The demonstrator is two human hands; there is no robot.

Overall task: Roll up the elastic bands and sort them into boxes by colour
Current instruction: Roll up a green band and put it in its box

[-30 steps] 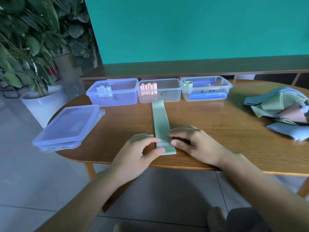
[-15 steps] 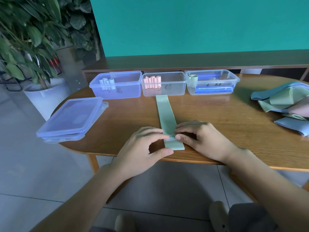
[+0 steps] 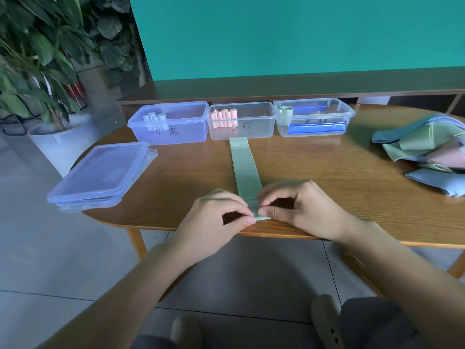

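Now green band (image 3: 245, 170) end between fingers (image 3: 247, 221)

Printed in white at the far end of the green band (image 3: 245, 167): "30", with smaller letters beside it too small to read. Handwritten in dark marker on the front wall of the left box (image 3: 173, 131), the middle box (image 3: 247, 125) and the right box (image 3: 314, 120): a short label each, strokes too blurred to make out. Nothing else legible anywhere on the tabletop (image 3: 327, 172).
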